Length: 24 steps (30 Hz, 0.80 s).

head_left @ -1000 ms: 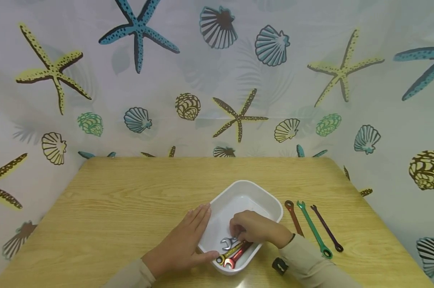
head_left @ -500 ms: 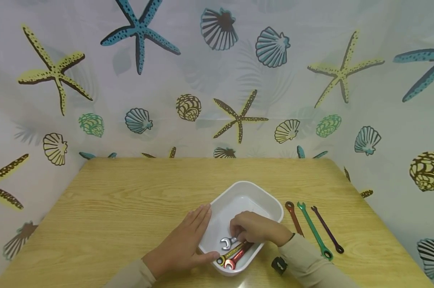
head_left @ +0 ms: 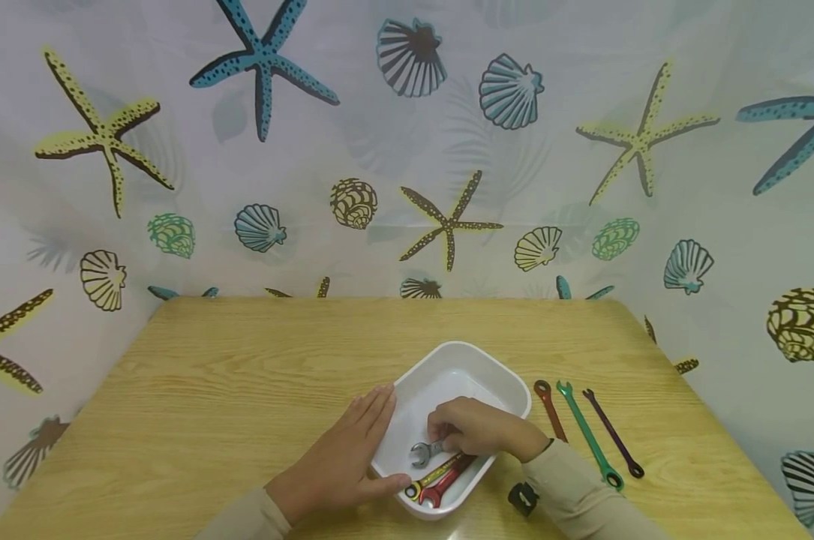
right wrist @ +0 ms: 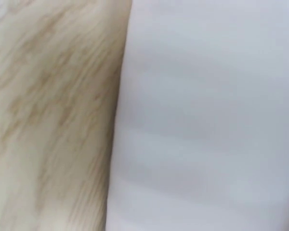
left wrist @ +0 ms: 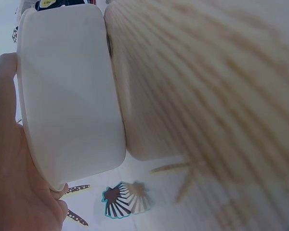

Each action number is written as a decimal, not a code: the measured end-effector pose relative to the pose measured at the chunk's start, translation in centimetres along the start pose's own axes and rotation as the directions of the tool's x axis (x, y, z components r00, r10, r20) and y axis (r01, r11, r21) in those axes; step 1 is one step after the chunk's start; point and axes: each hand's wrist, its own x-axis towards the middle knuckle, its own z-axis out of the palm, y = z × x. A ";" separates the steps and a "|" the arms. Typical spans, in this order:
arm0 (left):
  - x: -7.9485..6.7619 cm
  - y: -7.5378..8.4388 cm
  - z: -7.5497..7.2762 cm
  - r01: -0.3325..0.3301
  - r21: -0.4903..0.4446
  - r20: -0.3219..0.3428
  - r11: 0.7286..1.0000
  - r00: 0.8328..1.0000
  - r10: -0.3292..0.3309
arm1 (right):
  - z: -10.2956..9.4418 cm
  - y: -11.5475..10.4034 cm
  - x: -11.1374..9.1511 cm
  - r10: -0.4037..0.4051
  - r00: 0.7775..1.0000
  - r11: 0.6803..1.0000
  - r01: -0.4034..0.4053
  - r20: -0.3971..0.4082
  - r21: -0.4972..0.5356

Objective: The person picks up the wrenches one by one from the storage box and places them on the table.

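Across the pale wood-grain table [head_left: 244, 367], one white rounded-rectangular tub [head_left: 440, 382]. At its left rim, left hand [head_left: 352, 450], fingers straight, thumb spread over the near edge. Inside, right hand [head_left: 477, 427], wrist bent down, fingers curled, pinching one silver metal wrench [head_left: 422, 454] directly beneath. Just beside it, one yellow metal wrench [head_left: 437, 474] and one red metal wrench [head_left: 451, 480]. Right of the tub, three more: one green metal wrench [head_left: 587, 431], one purple metal wrench [head_left: 612, 433], one orange-red metal wrench [head_left: 551, 412].

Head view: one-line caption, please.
Left hand against a white tub, right hand holding a silver wrench inside; three more wrenches lie on the table.
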 end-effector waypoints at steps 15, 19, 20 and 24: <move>0.0 0.1 -0.1 -0.002 0.004 -0.005 1.000 1.000 0.002 | -0.2 -0.2 -0.1 -0.053 0.998 0.999 0.053 -0.038 -0.001; 0.0 0.1 -0.1 0.001 0.002 -0.001 1.000 1.000 -0.001 | -0.3 -0.2 -0.2 -0.080 0.994 0.997 0.080 -0.070 0.004; 0.0 0.1 -0.2 0.004 0.000 0.002 1.000 1.000 -0.004 | -0.3 -0.2 -0.2 -0.086 0.993 0.996 0.087 -0.079 0.006; 0.0 0.1 -0.1 0.002 -0.003 0.005 1.000 1.000 -0.002 | -0.6 -0.4 -0.3 -0.095 0.990 0.995 0.099 -0.108 0.030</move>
